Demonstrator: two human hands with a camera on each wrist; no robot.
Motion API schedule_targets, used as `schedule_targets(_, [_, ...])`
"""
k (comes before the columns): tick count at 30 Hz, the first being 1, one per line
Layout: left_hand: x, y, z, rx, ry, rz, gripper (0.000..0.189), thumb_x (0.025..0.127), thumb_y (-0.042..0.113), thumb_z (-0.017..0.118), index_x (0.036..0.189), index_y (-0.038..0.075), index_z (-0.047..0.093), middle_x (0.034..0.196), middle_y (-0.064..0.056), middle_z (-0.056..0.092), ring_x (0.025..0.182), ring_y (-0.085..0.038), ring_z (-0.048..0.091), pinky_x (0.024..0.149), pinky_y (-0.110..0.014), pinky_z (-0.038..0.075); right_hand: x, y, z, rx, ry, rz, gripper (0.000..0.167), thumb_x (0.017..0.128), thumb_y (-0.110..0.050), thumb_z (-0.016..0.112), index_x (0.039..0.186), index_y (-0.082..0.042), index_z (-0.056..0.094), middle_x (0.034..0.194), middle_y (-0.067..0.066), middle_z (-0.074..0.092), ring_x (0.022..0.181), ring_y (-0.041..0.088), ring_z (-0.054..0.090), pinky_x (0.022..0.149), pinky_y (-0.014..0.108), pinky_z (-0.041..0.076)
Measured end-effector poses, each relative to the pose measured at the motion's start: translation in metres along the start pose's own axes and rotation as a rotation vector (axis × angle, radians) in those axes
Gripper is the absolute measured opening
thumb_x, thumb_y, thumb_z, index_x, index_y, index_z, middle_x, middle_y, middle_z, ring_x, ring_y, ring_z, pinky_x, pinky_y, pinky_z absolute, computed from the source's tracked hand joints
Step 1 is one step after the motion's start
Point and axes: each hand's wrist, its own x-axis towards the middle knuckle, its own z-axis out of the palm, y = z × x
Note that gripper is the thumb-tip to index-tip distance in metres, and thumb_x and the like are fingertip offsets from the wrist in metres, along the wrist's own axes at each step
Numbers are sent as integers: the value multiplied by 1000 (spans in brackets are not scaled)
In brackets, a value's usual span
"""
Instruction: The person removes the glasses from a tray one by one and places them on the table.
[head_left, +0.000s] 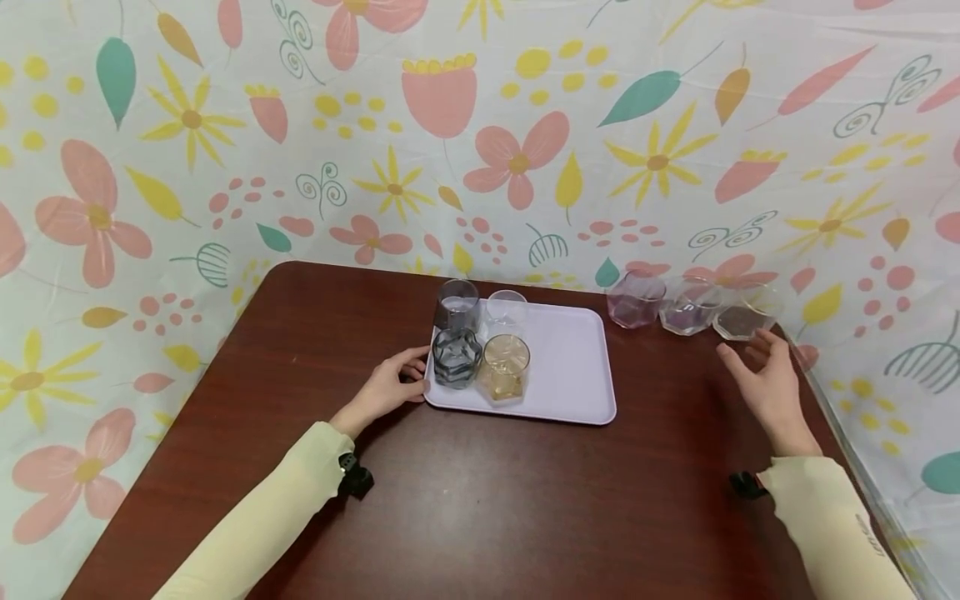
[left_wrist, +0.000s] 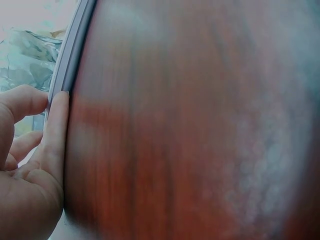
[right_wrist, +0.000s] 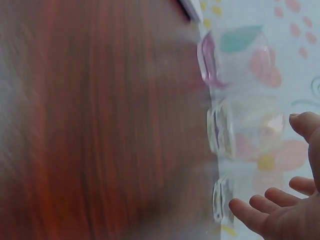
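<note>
A pale lilac tray (head_left: 573, 362) lies on the table, with two grey glasses, a clear glass (head_left: 507, 312) and an amber glass (head_left: 505, 368) grouped on its left half. One grey glass (head_left: 457, 305) is plain; the other grey glass (head_left: 456, 358) is wavy. My left hand (head_left: 386, 385) pinches the tray's left rim. Over on the right, my right hand (head_left: 768, 392) reaches with spread fingers beside the rightmost clear glass (head_left: 742, 317). Its fingertips come close to that glass; contact is unclear. Left of it stand another clear glass (right_wrist: 222, 130) and a pinkish glass (head_left: 636, 302).
The dark brown table (head_left: 465, 500) runs back to a wall covered in flower-patterned cloth (head_left: 517, 158). That cloth also borders the table's right side. The glasses on the right form a row near the back edge.
</note>
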Motion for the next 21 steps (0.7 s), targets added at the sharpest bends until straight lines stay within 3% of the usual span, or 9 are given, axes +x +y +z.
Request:
schedule_targets(3, [1,1,-1,0,7,11,61,93,-3,69,151,-3,50,121,-26,61,109,-36,61,74,-37,67,-9,-10,4,15,0,-13,83,104,-43,59,164,-2,19,160,30,35,146,46,37,93,9,42])
schedule_targets(6, [2,2,-1,9,5,17,62,93,-2,69,151,-3,49,122,-26,61,109,-37,61,74,-38,67,-17,-19,9,44,-9,-33,81,104,-41,60,163,-3,20,160,29,34,147,42,37,81,-2,38])
schedule_targets(14, [1,1,0,21,1,-13,62,93,-2,68,152,1,50,121,-23,61,109,-34,61,74,-34,66,-37,-42,29,73,-5,-159,72,103,-28,66,160,-3,29,156,26,42,144,32,45,89,-2,42])
schedule_targets(21, [0,2,0,30,4,-12,62,93,-2,67,152,1,50,121,-23,61,110,-35,61,74,-35,67,-54,-64,49,102,-35,-241,69,101,-22,70,157,-2,34,152,25,47,138,36,49,94,2,46])
